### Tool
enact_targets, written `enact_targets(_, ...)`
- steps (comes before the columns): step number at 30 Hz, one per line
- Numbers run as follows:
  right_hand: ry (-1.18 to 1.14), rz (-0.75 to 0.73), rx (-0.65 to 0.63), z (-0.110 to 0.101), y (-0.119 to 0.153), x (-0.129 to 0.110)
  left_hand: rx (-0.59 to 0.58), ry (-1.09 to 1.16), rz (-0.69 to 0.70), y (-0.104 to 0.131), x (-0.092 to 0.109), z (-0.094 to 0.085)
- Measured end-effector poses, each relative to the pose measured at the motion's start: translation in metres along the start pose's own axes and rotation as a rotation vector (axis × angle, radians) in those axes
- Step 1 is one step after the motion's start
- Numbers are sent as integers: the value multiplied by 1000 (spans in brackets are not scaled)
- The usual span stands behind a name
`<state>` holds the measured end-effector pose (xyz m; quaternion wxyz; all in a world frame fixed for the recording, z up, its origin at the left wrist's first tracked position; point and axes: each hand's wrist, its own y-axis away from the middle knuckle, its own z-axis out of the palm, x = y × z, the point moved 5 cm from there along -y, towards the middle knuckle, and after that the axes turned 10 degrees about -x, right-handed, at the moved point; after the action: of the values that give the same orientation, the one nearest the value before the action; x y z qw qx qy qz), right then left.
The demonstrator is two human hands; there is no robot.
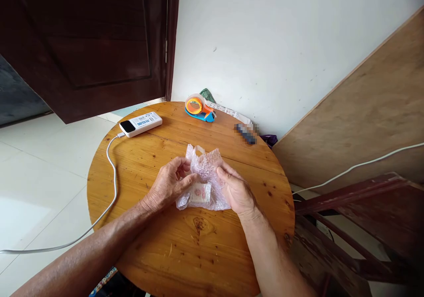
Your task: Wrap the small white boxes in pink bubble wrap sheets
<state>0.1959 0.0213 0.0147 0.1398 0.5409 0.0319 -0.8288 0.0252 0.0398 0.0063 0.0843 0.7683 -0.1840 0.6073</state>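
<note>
A crinkled sheet of clear, pinkish bubble wrap [217, 195] lies on the round wooden table in front of me. Inside or under its folds shows a small flat pale item [199, 193] with a reddish print; its kind I cannot make out. My left hand [172, 180] grips the left side of the wrap, fingers curled and thumb lying over it near the pale item. On the opposite side, my right hand [236, 186] pinches the wrap's right edge between thumb and fingers. The wrap's upper edge stands up loosely between both hands.
On the wooden table [145, 235], a white power bank [141, 124] with a plugged-in white cable [115, 173] lies at the back left. An orange and blue tape dispenser [199, 108] stands at the back, with a blurred dark object [245, 133] right of it. A wooden chair [357, 200] is at right.
</note>
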Motion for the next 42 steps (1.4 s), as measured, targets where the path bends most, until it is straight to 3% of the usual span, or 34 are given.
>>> enact_targets(7, -21, -149, 229, -19, -5, -5, 72, 469, -121, -2, -2, -11)
enact_targets(15, 114, -204, 444, -44, -3, -11, 256, 744, -224, -9, -23, -33)
enact_targets(19, 269, -253, 462, -46, -3, -12, 253, 686, -265, -10, -24, -30)
enact_targets(25, 380, -337, 500, -54, -9, -12, 300, 514, -212, -12, -20, -35)
enact_targets(30, 508, -344, 547, -65, -13, -10, 503, -70, 8, 1, 6, -55)
enact_targets(32, 528, -320, 553, -70, -13, -9, 373, -226, 56, 4, 18, -50)
enact_targets(37, 666, -289, 555, -78, -11, -8, -241, -397, 167, 7, 31, -16)
enact_targets(39, 722, -289, 562, -78, -11, -10, -338, -450, 201, 8, 32, -11)
enact_targets(42, 817, -281, 578, -76, -10, -13, -344, -565, 225, 8, 35, -11)
